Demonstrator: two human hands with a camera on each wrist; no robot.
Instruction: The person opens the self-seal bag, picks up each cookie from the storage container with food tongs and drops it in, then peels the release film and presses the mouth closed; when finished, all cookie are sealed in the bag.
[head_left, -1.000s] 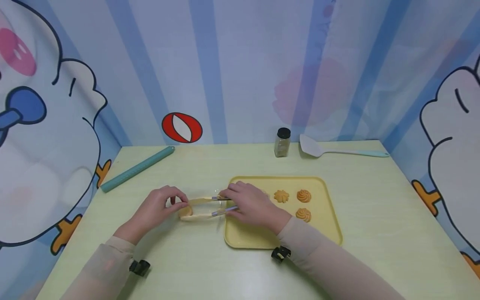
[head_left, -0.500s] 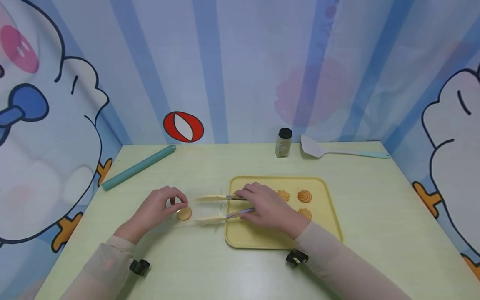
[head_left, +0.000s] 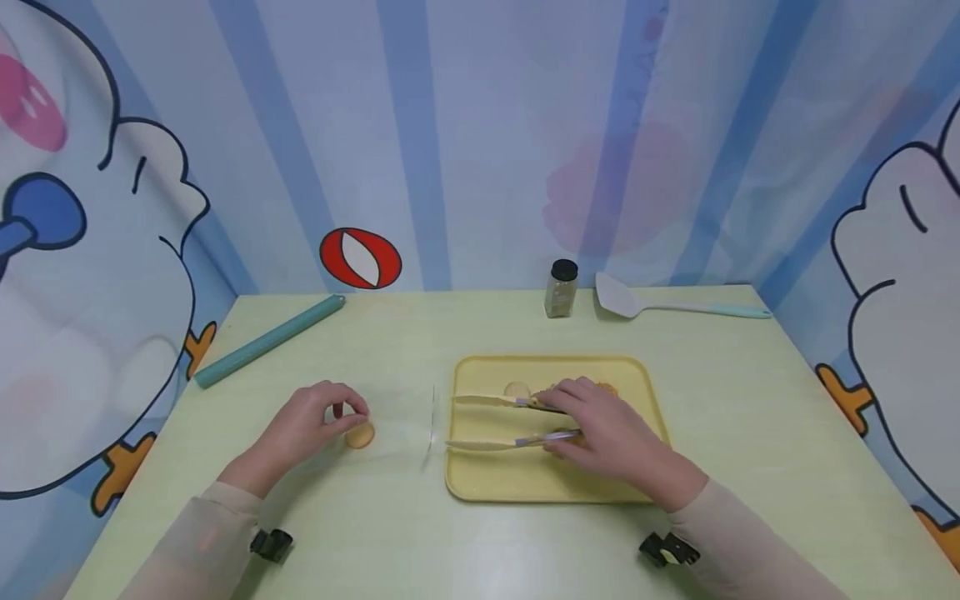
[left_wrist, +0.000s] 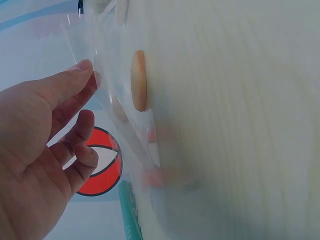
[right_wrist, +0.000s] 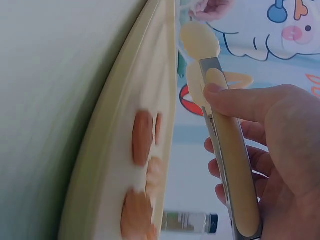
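My left hand (head_left: 311, 429) pinches the edge of a clear plastic bag (left_wrist: 105, 95) between thumb and index finger, low over the table's left half. One round, flat cookie (head_left: 360, 435) lies inside the bag, beside the fingertips. With the right hand (head_left: 611, 437) I grip a pair of tongs (right_wrist: 232, 160), thumb along one cream-and-metal arm. Their spread cream tips (head_left: 483, 402) point left above the yellow tray (head_left: 498, 487) with nothing between them. Several cookies (right_wrist: 142, 137) sit on the tray, partly hidden by the hand in the head view.
A teal rolling pin (head_left: 270, 342) lies at the back left of the table. Along the back edge stand a small jar with a black lid (head_left: 561, 290) and, right of it, a spatula (head_left: 618, 296) lying flat. A printed cloth backdrop (head_left: 495, 150) rises behind.
The right hand has drawn the tongs rightward out of the bag and over the tray, their tips coming off the cookie. The cookie stays in the bag by my left hand, which barely moves.
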